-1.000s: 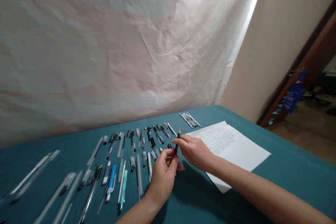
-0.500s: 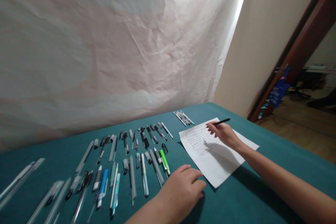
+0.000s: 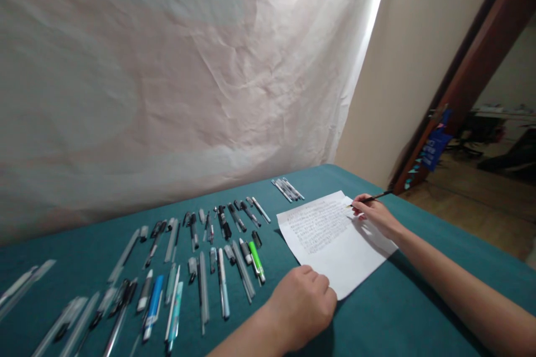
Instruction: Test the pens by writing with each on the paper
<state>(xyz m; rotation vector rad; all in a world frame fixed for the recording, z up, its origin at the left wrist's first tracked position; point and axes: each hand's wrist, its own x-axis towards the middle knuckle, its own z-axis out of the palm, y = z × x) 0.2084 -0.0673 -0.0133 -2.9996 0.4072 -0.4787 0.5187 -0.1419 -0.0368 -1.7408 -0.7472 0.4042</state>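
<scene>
A sheet of paper (image 3: 330,268) with rows of handwriting lies at an angle on the green tabletop. My left hand (image 3: 307,304) is closed at its near left edge, fingers curled over the paper's border; the thumb and the pinched part are hidden. In my right hand (image 3: 374,216) is a slim black pencil (image 3: 379,196), held in a writing grip over the upper right of the sheet. Its pale tip points left, close to the ends of the upper lines; whether it touches the paper I cannot tell.
Left of the paper lie several pens, clear barrels, caps and refills in rows, among them a green pen (image 3: 257,261) and a blue pen (image 3: 153,307). A small bundle of thin white sticks (image 3: 288,189) sits farther back. A pale sheet (image 3: 188,95) hangs behind the table.
My right hand has moved right across the paper with the pencil and lowered its tip. My left hand's spread fingers have curled shut at the sheet's edge. The view has shifted slightly right.
</scene>
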